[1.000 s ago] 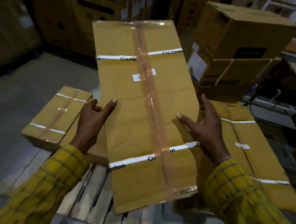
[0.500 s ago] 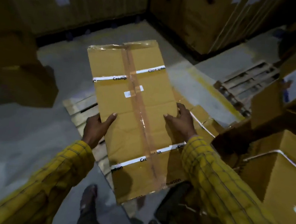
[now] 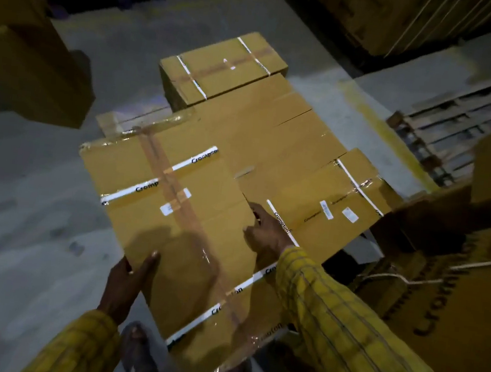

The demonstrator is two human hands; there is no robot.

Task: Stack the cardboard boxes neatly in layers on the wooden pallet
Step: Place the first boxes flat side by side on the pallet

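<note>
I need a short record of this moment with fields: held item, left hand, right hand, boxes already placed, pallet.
held item: long taped cardboard box
left hand: grips the box's left edge, thumb on top
right hand: grips the box's right edge
boxes already placed: flat box to the right; far box behind
pallet: wooden pallet, corner visible past the held box

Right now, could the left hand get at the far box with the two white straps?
Probably not: the left hand holds the big box, which lies between it and the far box.
</note>
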